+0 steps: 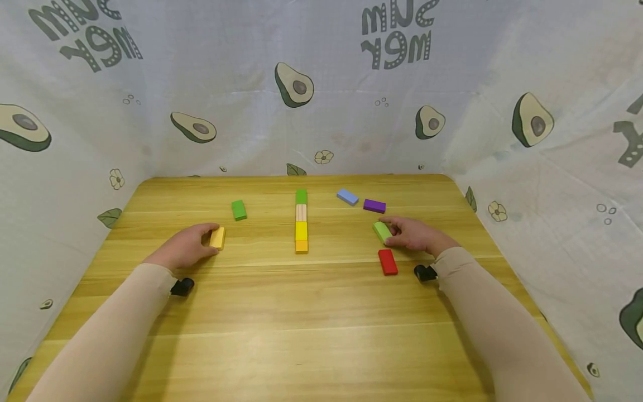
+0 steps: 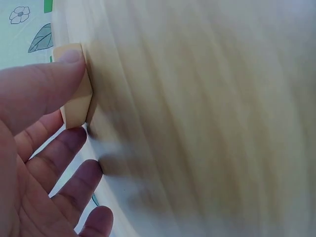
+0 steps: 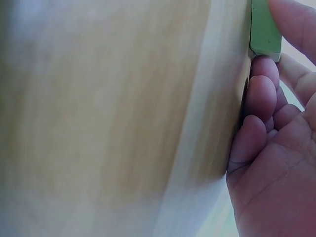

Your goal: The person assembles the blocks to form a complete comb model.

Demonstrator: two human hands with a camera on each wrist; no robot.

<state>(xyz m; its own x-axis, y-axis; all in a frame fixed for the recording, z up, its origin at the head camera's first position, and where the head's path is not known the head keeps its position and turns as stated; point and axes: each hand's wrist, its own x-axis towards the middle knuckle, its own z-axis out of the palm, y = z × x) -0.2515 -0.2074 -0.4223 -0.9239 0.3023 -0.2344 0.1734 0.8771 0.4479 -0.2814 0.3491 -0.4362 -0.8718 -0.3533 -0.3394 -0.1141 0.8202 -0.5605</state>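
Observation:
My left hand point(image 1: 187, 245) pinches a pale yellow block point(image 1: 217, 238) lying on the wooden table point(image 1: 311, 312); the left wrist view shows my thumb on the block's point(image 2: 75, 94) top and a finger under its end. My right hand point(image 1: 413, 234) grips a light green block point(image 1: 382, 231), seen in the right wrist view as a green edge point(image 3: 264, 29) between thumb and fingers. A line of blocks runs down the middle: green point(image 1: 301, 196), natural wood point(image 1: 301, 213), yellow point(image 1: 301, 230), orange point(image 1: 302, 246).
Loose blocks lie around: dark green point(image 1: 239, 210) at left, blue point(image 1: 348, 196) and purple point(image 1: 374, 206) at back right, red point(image 1: 388, 262) just in front of my right hand. Avocado-print cloth point(image 1: 321, 100) walls the table on three sides.

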